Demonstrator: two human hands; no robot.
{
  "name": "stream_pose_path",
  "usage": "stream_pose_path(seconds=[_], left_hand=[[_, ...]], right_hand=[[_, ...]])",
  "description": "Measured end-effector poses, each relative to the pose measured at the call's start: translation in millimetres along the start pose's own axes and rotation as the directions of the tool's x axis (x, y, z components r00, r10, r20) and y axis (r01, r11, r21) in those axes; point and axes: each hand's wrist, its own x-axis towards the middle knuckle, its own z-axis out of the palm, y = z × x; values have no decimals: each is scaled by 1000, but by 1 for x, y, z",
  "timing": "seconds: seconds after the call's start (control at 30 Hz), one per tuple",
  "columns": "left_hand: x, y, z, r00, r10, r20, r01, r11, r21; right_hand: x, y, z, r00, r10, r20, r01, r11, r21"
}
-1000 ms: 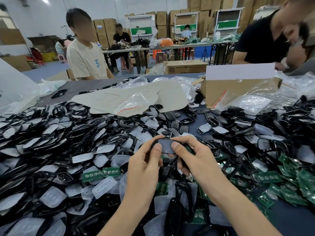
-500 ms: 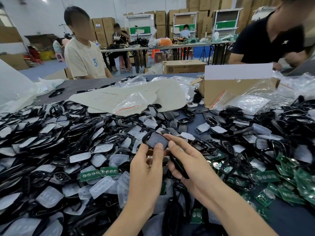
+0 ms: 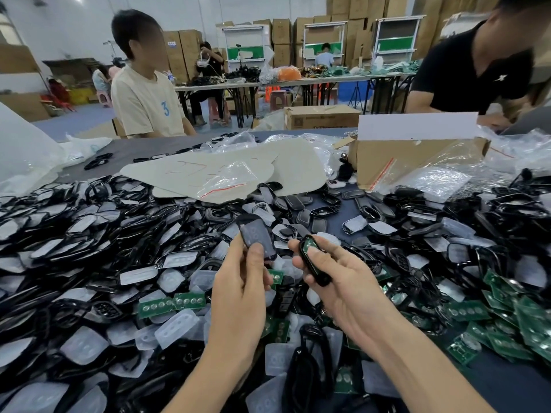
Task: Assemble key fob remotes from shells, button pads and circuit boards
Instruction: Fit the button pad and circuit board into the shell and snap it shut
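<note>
My left hand (image 3: 241, 296) holds a black shell half with a grey button pad (image 3: 257, 236) in it, thumb on its lower end. My right hand (image 3: 343, 281) grips another black shell half (image 3: 313, 265) with a green circuit board showing inside; the thumb lies across it. The two halves are a little apart, above the pile. Around them the table is heaped with black shells (image 3: 89, 234), translucent button pads (image 3: 176, 327) and green circuit boards (image 3: 171, 304).
More green boards (image 3: 518, 317) lie at the right. A cardboard box (image 3: 417, 156) with plastic bags stands at the back right, flat card sheets (image 3: 214, 171) behind the pile. One person (image 3: 146, 93) sits across the table, another (image 3: 477, 70) at the far right.
The two hands held one piece together a second ago. They have since parted: my left hand lifted the pad half up, my right hand turned its half so the green board shows.
</note>
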Motion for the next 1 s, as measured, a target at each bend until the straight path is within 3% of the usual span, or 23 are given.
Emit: stream_pose_path(seconds=[0.17, 0.4, 0.53, 0.67, 0.77, 1.0], left_hand=[[4, -2, -3, 999, 25, -29, -25, 1000, -12], [4, -6, -7, 989, 149, -26, -145, 982, 121], [4, -7, -6, 975, 221, 36, -223, 955, 197], [4, -9, -4, 965, 255, 69, -264, 925, 272], [5, -9, -4, 967, 248, 58, -253, 915, 313], [4, -7, -4, 956, 292, 41, -283, 867, 411]], right_hand=[[4, 2, -3, 997, -66, -30, 63, 995, -72], [0, 3, -6, 991, -99, 93, 119, 964, -237], [-3, 6, -6, 977, -136, 162, 195, 872, -449], [-3, 7, -6, 975, -178, 136, 224, 794, -565], [-3, 7, -8, 971, -196, 134, 237, 749, -619], [-1, 10, -11, 976, -119, 181, 205, 775, -598]])
